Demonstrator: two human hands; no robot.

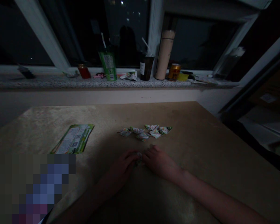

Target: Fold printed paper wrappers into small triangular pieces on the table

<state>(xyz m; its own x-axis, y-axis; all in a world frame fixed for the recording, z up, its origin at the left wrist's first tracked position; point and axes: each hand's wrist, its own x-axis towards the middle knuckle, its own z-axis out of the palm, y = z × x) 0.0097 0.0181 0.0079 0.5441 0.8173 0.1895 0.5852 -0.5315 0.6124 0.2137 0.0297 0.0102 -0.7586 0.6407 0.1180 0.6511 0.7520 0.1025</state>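
Observation:
My left hand (123,166) and my right hand (160,161) meet near the table's front middle. Both have their fingers curled and pressed onto a small folded paper piece (139,161) between them; the dim light hides most of it. Just beyond my hands lie several small folded paper pieces (144,132) in a loose row. To the left, a stack of green printed paper sheets (73,142) lies flat on the table.
The beige table (200,140) reaches to a stone windowsill (49,81). On the sill stand a green cup with a straw (108,65), a dark cup (146,67), a tall beige flask (165,54), a can (174,72) and a red jar (84,71).

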